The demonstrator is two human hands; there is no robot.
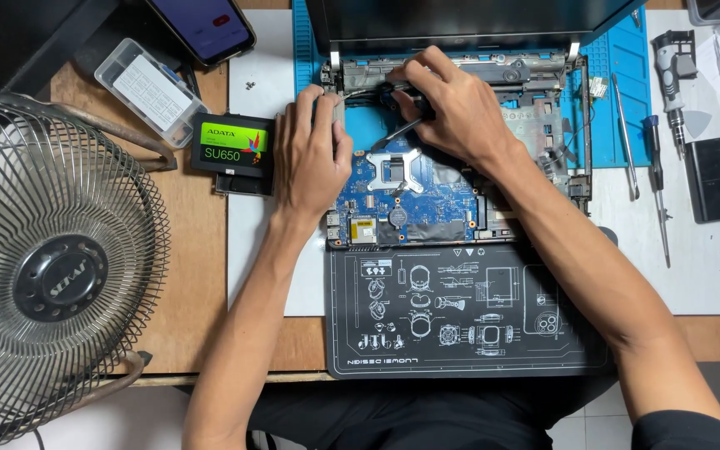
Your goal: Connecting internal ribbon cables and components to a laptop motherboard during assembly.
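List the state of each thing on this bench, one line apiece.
Laptop: opened up, blue board bare.
Left hand: flat on the board's left edge.
Right hand: grip on a thin dark tool.
Phone: screen lit.
Parts box: lid closed.
Fan: cannot tell whether running.

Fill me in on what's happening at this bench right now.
A person is bent over an opened laptop chassis on a blue mat. The left hand rests on the left end of the blue motherboard, while the right hand holds a thin dark tool near the hinge area, by some black cables. A boxed drive lies to the left, screwdrivers to the right, and a metal fan stands at the far left.
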